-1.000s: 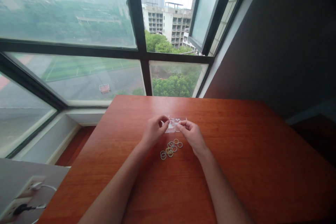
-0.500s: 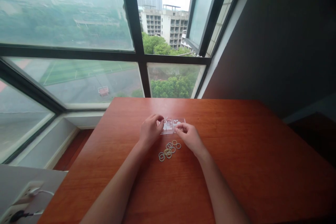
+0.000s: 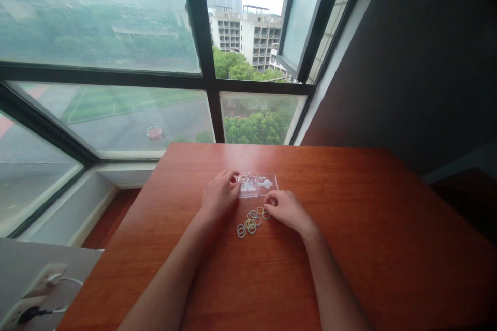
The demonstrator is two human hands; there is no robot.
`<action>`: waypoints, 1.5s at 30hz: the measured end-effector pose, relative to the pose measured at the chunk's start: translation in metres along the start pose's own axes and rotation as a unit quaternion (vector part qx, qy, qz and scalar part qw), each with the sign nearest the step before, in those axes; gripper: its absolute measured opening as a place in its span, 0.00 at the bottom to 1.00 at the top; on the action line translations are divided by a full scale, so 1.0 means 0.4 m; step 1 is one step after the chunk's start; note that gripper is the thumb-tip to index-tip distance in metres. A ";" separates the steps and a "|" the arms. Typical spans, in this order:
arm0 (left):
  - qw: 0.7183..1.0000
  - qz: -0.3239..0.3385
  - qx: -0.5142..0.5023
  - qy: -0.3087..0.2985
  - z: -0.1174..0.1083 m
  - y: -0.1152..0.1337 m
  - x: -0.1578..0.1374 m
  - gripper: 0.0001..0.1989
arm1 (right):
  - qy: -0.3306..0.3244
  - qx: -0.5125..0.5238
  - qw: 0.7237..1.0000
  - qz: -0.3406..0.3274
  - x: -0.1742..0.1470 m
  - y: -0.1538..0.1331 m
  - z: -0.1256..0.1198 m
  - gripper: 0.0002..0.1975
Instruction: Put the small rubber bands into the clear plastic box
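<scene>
Resting on the reddish wooden table (image 3: 349, 227), the left hand (image 3: 218, 197) is seen curled loosely, its fingertips touching the left end of a small clear plastic case (image 3: 258, 185) that lies flat near the middle of the tabletop. The right hand (image 3: 285, 208) is laid just below the case's right end, its fingers bent and drawn together at the edge of a loose cluster of small rings (image 3: 251, 220) — whether one ring is pinched between them cannot be told. The rings are scattered between the two hands, just in front of the case. A large dark-framed window (image 3: 202, 62) is seen beyond the table's far edge, and a wall socket with a plugged cable (image 3: 34, 302) sits at the lower left.
</scene>
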State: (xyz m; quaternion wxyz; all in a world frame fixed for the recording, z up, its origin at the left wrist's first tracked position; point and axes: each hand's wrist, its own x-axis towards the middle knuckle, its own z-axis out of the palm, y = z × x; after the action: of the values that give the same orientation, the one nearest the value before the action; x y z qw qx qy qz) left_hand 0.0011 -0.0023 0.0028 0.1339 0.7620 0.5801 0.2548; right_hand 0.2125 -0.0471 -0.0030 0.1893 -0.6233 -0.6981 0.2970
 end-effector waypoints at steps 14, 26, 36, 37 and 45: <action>1.000 0.015 -0.005 -0.010 0.010 -0.001 -0.002 0.13 | 0.064 -0.006 0.998 0.018 0.009 0.005 0.007 0.08; 1.000 0.016 0.003 -0.007 0.000 0.003 -0.004 0.13 | -0.018 0.006 0.999 -0.027 -0.011 -0.016 -0.009 0.09; 1.000 0.011 -0.002 0.000 -0.010 0.005 -0.003 0.12 | -0.031 0.010 0.998 -0.051 -0.008 -0.019 0.007 0.04; 1.000 0.011 -0.003 0.001 -0.011 0.005 -0.003 0.12 | -0.033 0.012 0.998 -0.055 -0.009 -0.021 0.008 0.04; 1.000 0.017 0.000 0.008 -0.014 0.007 -0.003 0.12 | -0.115 0.040 0.985 -0.123 -0.023 -0.043 0.019 0.10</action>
State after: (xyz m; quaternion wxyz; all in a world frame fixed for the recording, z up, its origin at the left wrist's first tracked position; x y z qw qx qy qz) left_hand 0.0001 -0.0048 0.0088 0.1253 0.7693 0.5684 0.2634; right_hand 0.1959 -0.0583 0.0034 0.1678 -0.4864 -0.7744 0.3683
